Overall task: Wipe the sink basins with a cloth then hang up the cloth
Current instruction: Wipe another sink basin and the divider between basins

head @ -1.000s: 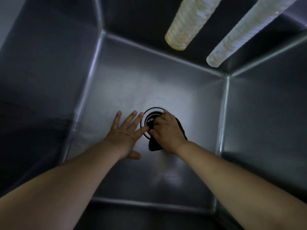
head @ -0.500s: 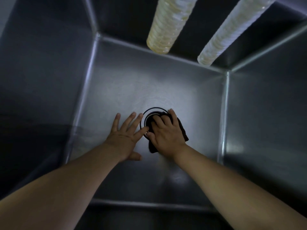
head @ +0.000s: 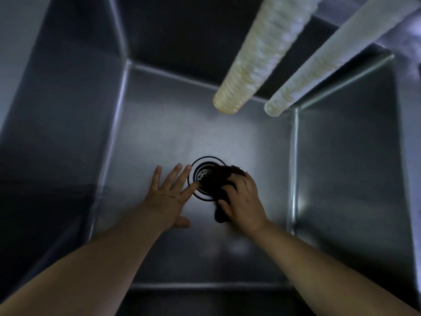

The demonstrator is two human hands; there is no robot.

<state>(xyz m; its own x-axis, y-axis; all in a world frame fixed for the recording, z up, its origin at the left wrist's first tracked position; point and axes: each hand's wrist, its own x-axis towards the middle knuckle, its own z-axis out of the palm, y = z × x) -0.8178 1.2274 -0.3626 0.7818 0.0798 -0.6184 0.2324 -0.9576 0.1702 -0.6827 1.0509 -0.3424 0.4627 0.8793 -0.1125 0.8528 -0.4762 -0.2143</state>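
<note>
I look down into a deep steel sink basin (head: 173, 128). A round drain strainer (head: 201, 173) sits in the middle of its floor. A dark cloth (head: 216, 181) lies bunched over the drain's right half. My right hand (head: 242, 200) grips the cloth, fingers curled into it. My left hand (head: 169, 195) lies flat on the basin floor left of the drain, fingers spread, one fingertip touching the drain ring.
Two ribbed hoses hang into the basin from the upper right, a yellowish hose (head: 252, 58) and a paler hose (head: 319, 62). Steel walls rise on the left (head: 57, 115) and right (head: 346, 160). The near wall's seam (head: 205, 286) runs below my forearms.
My right hand slid right with the cloth, uncovering the left part of the strainer, and its fingers curled into the cloth. My left hand stayed flat beside the drain. The view shifted slightly.
</note>
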